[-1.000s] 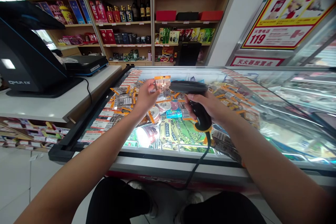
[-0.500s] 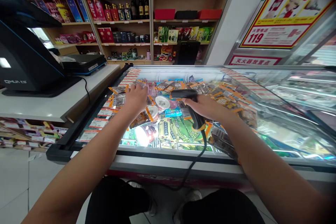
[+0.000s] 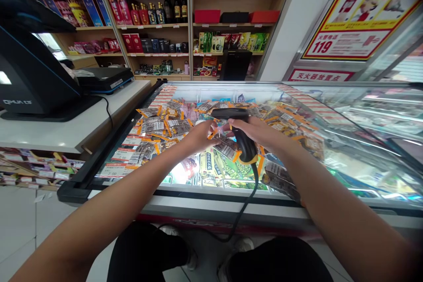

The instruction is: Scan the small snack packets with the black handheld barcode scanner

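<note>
My right hand (image 3: 256, 131) is wrapped around the handle of a black barcode scanner (image 3: 247, 146), whose head points left and whose cable drops past the freezer's front edge. My left hand (image 3: 201, 135) is closed, pinching the corner of a snack packet (image 3: 227, 147) with orange ends and a dark label. That packet lies below the scanner head, partly hidden by the scanner and my right fingers. To the left, several similar orange-edged packets (image 3: 152, 126) lie spread over the glass top. Green bean-print packages (image 3: 228, 165) show under the glass.
A chest freezer (image 3: 158, 205) stands before my legs. On the left counter (image 3: 66, 139) are a black register (image 3: 36, 66) and a weighing scale (image 3: 102, 78). More orange-edged packets (image 3: 287, 125) are piled at right, near a dark packet (image 3: 280, 179) by the front edge. Stocked shelves (image 3: 158, 26) stand behind.
My left hand has moved right from the left-hand packets and now grips the packet under the scanner. More packets show at left. My right hand keeps the scanner in nearly the same place.
</note>
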Available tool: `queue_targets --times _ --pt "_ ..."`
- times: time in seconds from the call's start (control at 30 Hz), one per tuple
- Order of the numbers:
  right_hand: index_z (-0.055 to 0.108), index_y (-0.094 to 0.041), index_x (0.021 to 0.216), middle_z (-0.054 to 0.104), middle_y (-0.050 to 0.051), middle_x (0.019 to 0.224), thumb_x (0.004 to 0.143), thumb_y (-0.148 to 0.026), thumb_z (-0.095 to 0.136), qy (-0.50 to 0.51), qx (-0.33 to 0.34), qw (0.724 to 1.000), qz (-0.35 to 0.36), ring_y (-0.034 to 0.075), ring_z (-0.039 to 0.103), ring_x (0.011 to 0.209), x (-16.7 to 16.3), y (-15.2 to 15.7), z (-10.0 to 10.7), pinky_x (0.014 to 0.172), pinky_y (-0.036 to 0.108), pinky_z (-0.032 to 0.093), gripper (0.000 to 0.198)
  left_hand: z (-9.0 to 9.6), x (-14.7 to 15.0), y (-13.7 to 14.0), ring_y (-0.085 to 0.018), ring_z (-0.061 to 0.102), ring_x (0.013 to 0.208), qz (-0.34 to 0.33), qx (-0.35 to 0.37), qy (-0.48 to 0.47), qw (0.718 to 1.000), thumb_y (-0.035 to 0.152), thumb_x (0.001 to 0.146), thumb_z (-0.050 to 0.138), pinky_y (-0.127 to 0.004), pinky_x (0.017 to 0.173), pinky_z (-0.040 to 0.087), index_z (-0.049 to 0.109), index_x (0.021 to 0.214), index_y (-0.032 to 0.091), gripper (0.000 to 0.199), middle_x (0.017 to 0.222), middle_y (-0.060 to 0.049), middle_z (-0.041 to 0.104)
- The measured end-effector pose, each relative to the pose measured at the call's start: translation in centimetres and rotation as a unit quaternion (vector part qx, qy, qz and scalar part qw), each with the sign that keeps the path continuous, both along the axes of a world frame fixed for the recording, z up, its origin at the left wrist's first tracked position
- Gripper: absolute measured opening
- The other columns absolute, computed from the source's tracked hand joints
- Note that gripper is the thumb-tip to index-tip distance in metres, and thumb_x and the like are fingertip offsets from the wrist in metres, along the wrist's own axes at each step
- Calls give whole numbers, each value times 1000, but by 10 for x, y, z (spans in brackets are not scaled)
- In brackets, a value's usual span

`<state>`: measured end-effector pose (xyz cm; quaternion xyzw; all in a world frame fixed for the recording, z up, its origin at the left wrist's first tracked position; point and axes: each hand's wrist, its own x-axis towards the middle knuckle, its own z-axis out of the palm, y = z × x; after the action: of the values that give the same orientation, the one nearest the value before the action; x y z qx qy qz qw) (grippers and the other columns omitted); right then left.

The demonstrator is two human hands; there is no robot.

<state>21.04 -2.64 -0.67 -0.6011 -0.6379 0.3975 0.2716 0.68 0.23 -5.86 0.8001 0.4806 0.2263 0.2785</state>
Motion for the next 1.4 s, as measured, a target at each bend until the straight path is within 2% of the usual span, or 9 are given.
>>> queue_targets --times 0.1,0.23,0.37,0.5,0.87,1.0,1.13,1.27,1.4 --pt "66 -20 106 74 13 104 97 -43 61 96 19 995 -1 25 71 94 -2 0 -1 74 31 58 25 3 -6 6 -22 65 99 20 -13 -108 994 26 84 75 -36 82 54 61 126 21 44 127 -13 67" --pt "62 -21 103 72 9 89 95 -41 60 187 20 982 21 20 68 68 1 0 -1 64 33 57 22 16 -18 16 -19 66 96 100 -38 -237 966 20 87 69 -28 73 52 67 115 18 28 116 -11 70" --pt "57 -22 88 61 2 65 92 -44 61 143 22 982 117 18 57 51 5 -9 7 54 33 51 23 26 -32 25 -17 63 88 174 -116 -302 930 29 90 66 -24 63 43 73 106 21 19 108 -7 72" --pt "57 -24 83 63 4 66 88 -52 63 36 25 989 145 20 59 54 5 -19 13 55 34 51 29 27 -36 29 -16 62 87 183 -128 -363 905 26 87 67 -25 67 42 75 96 19 14 104 -6 73" --pt "54 -24 79 59 1 60 86 -55 64 60 9 984 165 18 54 48 5 -19 11 53 33 47 33 20 -33 31 -16 63 86 180 -105 -377 902 22 81 71 -25 70 45 74 97 18 17 102 -7 74" --pt "57 -23 82 62 4 65 89 -52 63 61 26 986 154 19 58 54 7 -15 11 56 34 50 31 21 -39 35 -19 66 92 173 -48 -315 932 27 86 67 -28 77 48 72 103 18 20 105 -9 75" --pt "61 -22 82 69 9 78 95 -53 55 -10 80 994 73 22 64 66 15 0 6 63 34 51 35 30 -62 39 -23 67 94 136 149 -71 977 22 88 62 -33 85 49 71 101 17 17 101 -11 74" --pt "64 -20 78 68 13 76 94 -66 51 -219 59 973 -28 25 63 62 26 11 3 57 36 45 50 37 -87 37 -30 65 102 125 251 191 941 19 91 55 -41 93 48 72 102 18 20 105 -15 72" --pt "63 -19 73 67 13 72 91 -70 51 -327 3 945 -22 25 63 59 29 13 -1 53 36 41 56 39 -79 26 -37 55 124 145 286 300 898 22 93 54 -49 101 47 69 117 17 29 127 -18 64"
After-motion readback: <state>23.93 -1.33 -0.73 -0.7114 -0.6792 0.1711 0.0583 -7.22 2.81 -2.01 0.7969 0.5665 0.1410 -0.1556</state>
